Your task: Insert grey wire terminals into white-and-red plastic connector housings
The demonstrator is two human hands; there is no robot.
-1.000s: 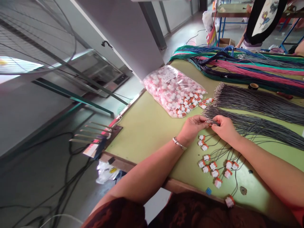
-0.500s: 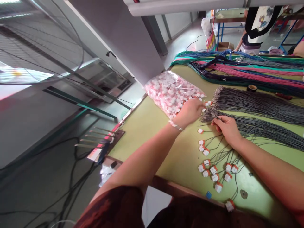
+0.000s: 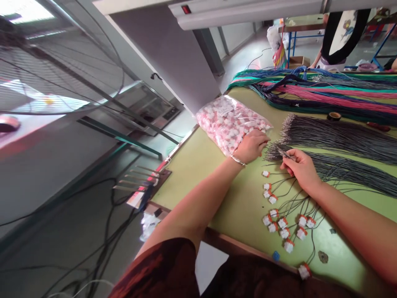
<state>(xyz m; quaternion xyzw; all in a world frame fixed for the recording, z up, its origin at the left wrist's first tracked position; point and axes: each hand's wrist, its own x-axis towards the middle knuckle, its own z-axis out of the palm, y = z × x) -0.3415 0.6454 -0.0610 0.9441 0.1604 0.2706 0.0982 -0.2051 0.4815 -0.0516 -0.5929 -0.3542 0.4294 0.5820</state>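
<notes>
My left hand (image 3: 252, 145), with a bracelet at the wrist, rests against the open corner of a clear plastic bag (image 3: 228, 111) full of small white and orange connectors. Its fingers are curled together, and whatever is between them is hidden. My right hand (image 3: 302, 167) pinches the end of a grey wire (image 3: 285, 155) over the tips of the nearer wire bundle (image 3: 338, 169). Below it, several wires end in white connectors (image 3: 283, 223) with orange parts, spread over the green tabletop (image 3: 235, 211).
A second grey wire bundle (image 3: 328, 134) lies beyond the first. Behind it run long blue, green and pink wires (image 3: 322, 93) and a roll of black tape (image 3: 334, 116). A metal prong rack (image 3: 144, 178) sits at the left edge; a fan guard (image 3: 62, 70) stands left.
The view has shifted slightly, so things sit a little farther right. Orange-white connectors seen by my left fingertips are no longer visible there. My right hand stays at the wire tips.
</notes>
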